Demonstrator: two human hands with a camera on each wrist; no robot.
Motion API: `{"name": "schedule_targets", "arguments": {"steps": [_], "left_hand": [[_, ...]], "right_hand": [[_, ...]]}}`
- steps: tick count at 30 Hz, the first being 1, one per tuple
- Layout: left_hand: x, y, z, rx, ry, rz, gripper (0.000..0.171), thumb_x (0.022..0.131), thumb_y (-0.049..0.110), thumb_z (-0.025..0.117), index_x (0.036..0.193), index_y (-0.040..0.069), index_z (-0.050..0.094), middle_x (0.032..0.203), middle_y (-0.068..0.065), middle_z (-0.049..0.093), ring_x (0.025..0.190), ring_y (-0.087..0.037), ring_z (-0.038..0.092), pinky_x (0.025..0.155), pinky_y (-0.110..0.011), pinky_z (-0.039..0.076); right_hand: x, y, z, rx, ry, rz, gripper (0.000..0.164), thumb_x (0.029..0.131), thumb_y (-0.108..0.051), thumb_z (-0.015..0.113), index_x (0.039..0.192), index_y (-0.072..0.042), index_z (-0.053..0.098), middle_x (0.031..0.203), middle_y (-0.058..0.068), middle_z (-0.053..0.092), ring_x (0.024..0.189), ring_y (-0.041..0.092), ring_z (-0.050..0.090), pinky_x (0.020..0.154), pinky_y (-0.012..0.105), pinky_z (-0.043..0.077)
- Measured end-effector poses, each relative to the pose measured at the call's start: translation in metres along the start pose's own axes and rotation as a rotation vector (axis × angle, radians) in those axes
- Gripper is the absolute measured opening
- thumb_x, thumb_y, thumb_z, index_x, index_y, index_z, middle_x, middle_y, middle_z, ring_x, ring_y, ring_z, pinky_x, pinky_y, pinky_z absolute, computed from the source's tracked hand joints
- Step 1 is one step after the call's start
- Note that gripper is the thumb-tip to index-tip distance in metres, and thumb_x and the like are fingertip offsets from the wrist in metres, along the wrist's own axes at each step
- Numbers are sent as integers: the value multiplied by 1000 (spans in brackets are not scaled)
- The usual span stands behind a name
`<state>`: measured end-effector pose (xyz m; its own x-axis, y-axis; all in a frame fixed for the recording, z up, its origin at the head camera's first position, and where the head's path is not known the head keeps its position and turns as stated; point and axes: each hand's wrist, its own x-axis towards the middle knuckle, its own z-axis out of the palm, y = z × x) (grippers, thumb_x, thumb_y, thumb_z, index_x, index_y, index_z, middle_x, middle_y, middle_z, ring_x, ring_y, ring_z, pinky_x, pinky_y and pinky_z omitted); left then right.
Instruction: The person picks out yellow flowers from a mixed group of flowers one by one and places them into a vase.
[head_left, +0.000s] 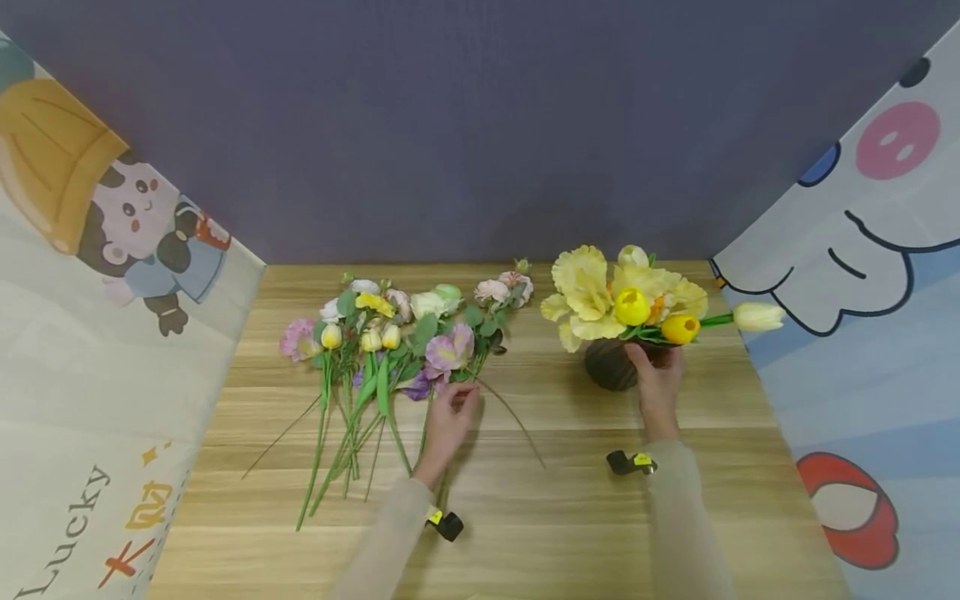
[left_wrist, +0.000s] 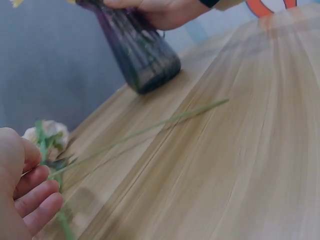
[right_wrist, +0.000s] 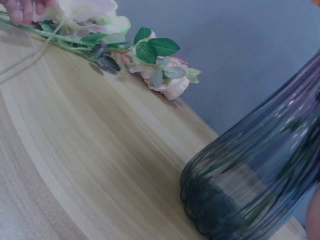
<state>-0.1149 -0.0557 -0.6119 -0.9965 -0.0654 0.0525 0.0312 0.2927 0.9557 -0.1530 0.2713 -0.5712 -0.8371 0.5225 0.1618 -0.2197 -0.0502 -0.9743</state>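
The vase (head_left: 611, 364) on the tabletop (head_left: 525, 517)'s right side is probably kinda slick and breakable, so it's best held up high, where it's clasped by the right grip (head_left: 660, 387); whether anything's pinched by the left grip (head_left: 450, 417) can't be told.

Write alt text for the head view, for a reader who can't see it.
A person's right hand holds a dark vase of mostly yellow flowers on a wooden table. The left hand is at the near side of loose purple, pink, white and yellow flowers lying there.
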Motion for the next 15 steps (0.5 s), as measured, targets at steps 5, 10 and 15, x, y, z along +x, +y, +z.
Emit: {"name": "schedule_targets", "arguments": {"steps": [5, 10, 15], "left_hand": [[-2, -11, -23, 34, 68, 23, 10, 96, 5, 71, 103, 1, 76, 95, -13, 76, 82, -25, 71, 72, -24, 59], [-2, -17, -41, 111, 104, 24, 10, 98, 5, 70, 104, -1, 75, 95, -13, 73, 82, -26, 70, 72, -24, 58], [-1, -15, -55, 166, 143, 62, 10, 98, 3, 69, 105, -2, 73, 99, -16, 69, 86, -29, 69, 76, -33, 60]], "right_hand": [[0, 0, 0, 0, -3, 1, 35, 93, -4, 76, 125, -15, 64, 107, -1, 66, 93, 13, 57, 81, 20, 52], [1, 0, -1, 1, -9, 6, 39, 94, -4, 75, 129, -15, 62, 111, -1, 65, 96, 13, 55, 83, 20, 51], [1, 1, -1, 7, -14, 3, 38, 94, -4, 75, 127, -15, 63, 109, -1, 65, 94, 14, 55, 81, 20, 51]]}}
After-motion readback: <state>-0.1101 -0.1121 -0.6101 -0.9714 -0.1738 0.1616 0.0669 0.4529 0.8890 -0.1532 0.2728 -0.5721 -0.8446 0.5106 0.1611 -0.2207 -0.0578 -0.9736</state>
